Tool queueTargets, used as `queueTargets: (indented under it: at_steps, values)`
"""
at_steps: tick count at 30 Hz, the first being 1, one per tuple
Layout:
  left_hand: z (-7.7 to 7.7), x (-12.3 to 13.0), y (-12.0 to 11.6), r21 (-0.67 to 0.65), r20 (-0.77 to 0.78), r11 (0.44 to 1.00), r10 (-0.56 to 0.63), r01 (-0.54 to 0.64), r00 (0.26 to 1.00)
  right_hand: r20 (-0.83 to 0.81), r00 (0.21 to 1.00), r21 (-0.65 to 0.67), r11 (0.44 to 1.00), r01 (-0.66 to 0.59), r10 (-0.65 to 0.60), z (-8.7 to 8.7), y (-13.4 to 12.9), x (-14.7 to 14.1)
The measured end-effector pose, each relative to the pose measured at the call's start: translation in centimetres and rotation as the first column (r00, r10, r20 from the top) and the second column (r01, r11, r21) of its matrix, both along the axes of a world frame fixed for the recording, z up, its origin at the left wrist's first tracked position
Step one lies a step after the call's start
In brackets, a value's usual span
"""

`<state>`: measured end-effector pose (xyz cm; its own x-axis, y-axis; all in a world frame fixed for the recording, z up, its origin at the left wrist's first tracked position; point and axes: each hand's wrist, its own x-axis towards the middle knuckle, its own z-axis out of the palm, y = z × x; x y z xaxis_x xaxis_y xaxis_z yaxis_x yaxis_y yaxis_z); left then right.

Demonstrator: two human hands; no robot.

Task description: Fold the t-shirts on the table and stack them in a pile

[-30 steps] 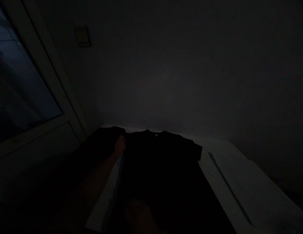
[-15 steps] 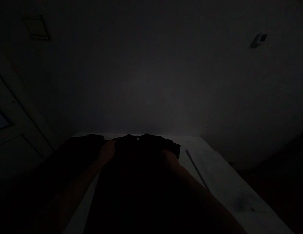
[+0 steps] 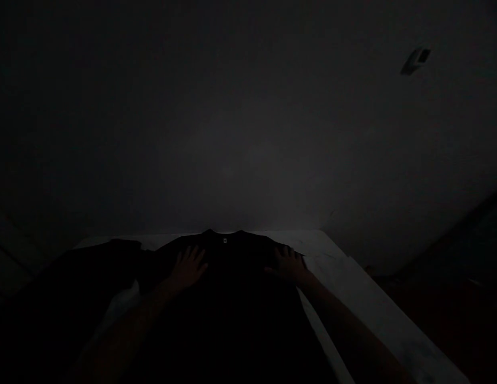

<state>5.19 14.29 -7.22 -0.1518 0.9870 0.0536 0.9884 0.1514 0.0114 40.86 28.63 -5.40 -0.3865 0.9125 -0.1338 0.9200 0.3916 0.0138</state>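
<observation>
A black T-shirt lies spread on a pale, marble-like table, its neckline toward the wall and a small light label inside the collar. My left hand rests on the shirt's upper left part, fingers spread. On the upper right part, near the sleeve, my right hand lies with its fingers apart too. Neither hand grips anything. In the dim light the shirt's folds and lower part cannot be made out.
Another dark garment lies on the table's left side. Behind the table rises a grey wall with a small switch or socket plate at upper right. The table's right edge slopes down to a dark floor.
My left hand has moved right, onto the shirt, and its fingers have spread. My right hand's fingers now lie spread near the sleeve. The shirt's left sleeve now lies stretched out. The view has shifted.
</observation>
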Motion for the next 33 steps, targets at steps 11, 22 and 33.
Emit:
queueTargets:
  at_steps: [11, 22, 33]
  values:
    - [-0.8, -2.1, 2.4, 0.028, -0.003, 0.987, 0.156, -0.156, 0.988, -0.166, 0.951, -0.024, 0.963, -0.27, 0.262, -0.5, 3.5, -7.4]
    - [1.8, 0.3, -2.2, 0.022, 0.055, 0.999, 0.04, -0.041, 0.998, -0.095, 0.964, 0.048, 0.968, -0.246, 0.25, -3.7, 5.1, -7.9]
    - [-9.6, 5.4, -38.7, 0.227, 0.085, 0.857, 0.456, -0.463, 0.886, -0.268, 0.687, 0.198, 0.737, -0.647, 0.675, 2.1, -4.6, -23.1]
